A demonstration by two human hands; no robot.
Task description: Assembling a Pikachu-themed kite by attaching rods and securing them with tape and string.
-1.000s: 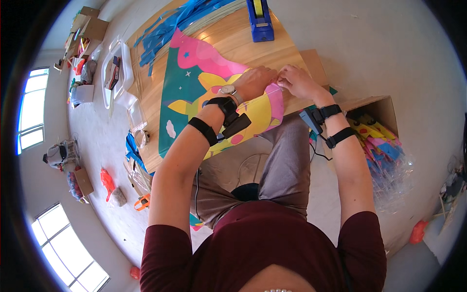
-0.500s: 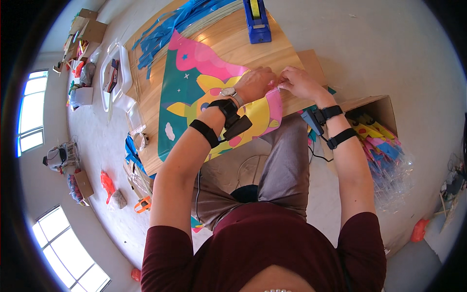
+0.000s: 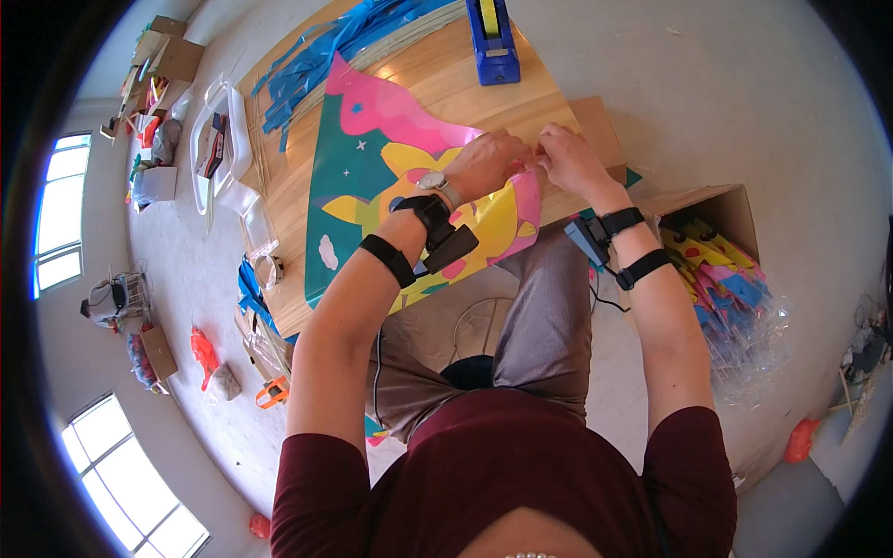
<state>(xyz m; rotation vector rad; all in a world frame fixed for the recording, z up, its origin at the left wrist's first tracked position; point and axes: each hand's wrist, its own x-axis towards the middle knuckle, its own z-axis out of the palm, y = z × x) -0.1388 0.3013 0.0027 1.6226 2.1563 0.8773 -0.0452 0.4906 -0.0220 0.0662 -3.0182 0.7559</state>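
A colourful kite sheet (image 3: 372, 167) with pink, yellow and teal shapes lies flat on a wooden table (image 3: 446, 79). My left hand (image 3: 488, 163) rests on the sheet's right corner and pinches its edge. My right hand (image 3: 567, 158) pinches the same edge just beside it, fingertips nearly touching the left hand's. Whatever small thing sits between the fingers is too small to tell. Both wrists wear black straps with small devices.
A blue tape dispenser (image 3: 491, 37) stands at the table's far side. Blue strips (image 3: 316, 51) lie at the far left corner. A white tray (image 3: 219, 139) sits left of the table. An open cardboard box (image 3: 721, 209) with packed kites is on the floor at right.
Both hands have stayed at the sheet's right corner with only slight finger shifts. The sheet has not moved.
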